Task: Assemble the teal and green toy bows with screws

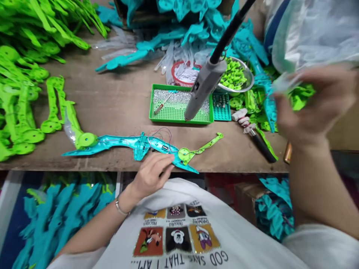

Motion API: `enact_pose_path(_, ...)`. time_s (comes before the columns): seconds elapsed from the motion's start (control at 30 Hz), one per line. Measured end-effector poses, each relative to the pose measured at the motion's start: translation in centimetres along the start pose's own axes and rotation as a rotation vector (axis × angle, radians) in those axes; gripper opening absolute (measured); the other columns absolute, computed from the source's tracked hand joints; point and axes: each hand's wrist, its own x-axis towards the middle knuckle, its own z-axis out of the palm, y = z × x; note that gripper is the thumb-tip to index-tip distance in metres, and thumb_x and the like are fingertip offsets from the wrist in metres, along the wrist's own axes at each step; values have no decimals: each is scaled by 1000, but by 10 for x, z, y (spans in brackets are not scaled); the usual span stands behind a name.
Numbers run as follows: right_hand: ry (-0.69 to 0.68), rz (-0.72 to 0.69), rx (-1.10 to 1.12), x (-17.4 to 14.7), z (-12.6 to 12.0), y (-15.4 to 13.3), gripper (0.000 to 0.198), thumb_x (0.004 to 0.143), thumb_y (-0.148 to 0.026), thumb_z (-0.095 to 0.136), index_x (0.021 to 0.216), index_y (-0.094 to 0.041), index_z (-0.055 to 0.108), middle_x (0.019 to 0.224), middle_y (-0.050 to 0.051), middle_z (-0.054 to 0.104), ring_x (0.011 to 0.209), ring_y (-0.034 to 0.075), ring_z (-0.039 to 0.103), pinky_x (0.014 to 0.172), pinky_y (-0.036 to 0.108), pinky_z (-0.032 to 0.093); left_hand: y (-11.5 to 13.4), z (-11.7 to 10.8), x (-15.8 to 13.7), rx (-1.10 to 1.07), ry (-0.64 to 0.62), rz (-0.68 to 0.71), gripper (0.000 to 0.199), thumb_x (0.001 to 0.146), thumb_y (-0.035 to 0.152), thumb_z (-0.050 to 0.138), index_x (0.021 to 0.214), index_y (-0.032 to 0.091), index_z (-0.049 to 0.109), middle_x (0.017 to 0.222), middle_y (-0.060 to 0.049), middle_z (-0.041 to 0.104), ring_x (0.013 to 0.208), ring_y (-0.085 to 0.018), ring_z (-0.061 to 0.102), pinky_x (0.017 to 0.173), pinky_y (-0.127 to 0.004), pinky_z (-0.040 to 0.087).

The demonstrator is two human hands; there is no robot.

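Note:
My left hand (154, 172) is closed, thumb and fingers at the near edge of a long turquoise plastic shell (119, 144) lying on the bench. Thin wires loop out of the shell's middle. A lime-green arm piece (200, 150) sits at its right end, and a round lime-green piece (86, 139) with a clear plastic part (70, 129) is at its left end. Up at the right, my right hand (322, 97), smeared by motion, pinches a translucent whitish plastic piece (284, 83), away from the shell.
A grey electric screwdriver (204, 86) hangs over a green tray (182, 120) of small screws. Behind are a red basket (176, 76) and a metal bowl (249, 80) of green parts. A black-handled tool (263, 146) lies right. Green parts (17, 101) are heaped left.

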Motion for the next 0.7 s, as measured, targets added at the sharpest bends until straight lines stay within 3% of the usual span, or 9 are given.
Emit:
enact_pose_path(0.03,-92,-79,39,-19,1,-29,38,87,-22,73,123,-22,60,114,12,69,111,27,65,99,44,50,1,7,1,-28,-35,21,49,88,10,69,134,13,52,113,-13,72,107,-22,69,93,-38,59)
enact_pose_path(0.1,-331,-204,167,-52,10,-74,31,88,-15,70,116,-25,63,107,9,73,100,22,69,89,38,53,0,19,3,-56,-115,38,63,91,25,71,145,12,42,125,-17,69,118,-27,66,99,-44,57)
enact_pose_path(0.2,-537,-216,234,-86,30,-109,29,94,-12,61,121,-24,62,109,7,74,98,20,68,93,41,49,-3,35,7,-19,-224,29,85,91,50,68,155,14,27,139,-21,61,133,-33,56,107,-53,51)
enact_pose_path(0.3,-552,-171,287,-103,48,-116,26,95,-12,59,119,-20,62,110,7,75,99,19,68,96,40,47,-6,46,7,33,-292,26,92,89,58,66,156,11,24,142,-23,58,138,-37,51,113,-57,43)
enact_pose_path(0.4,-532,-163,302,-107,59,-115,24,94,-13,60,117,-18,62,108,9,75,98,20,66,94,40,47,-8,53,6,64,-320,20,87,90,57,65,153,8,29,138,-23,61,133,-36,57,114,-57,42)
enact_pose_path(0.7,-621,-129,329,-104,62,-116,22,98,-18,56,118,-18,63,108,10,73,95,22,63,87,38,47,-10,55,5,47,-316,-4,85,91,57,64,153,10,30,134,-21,64,128,-32,61,112,-54,44)
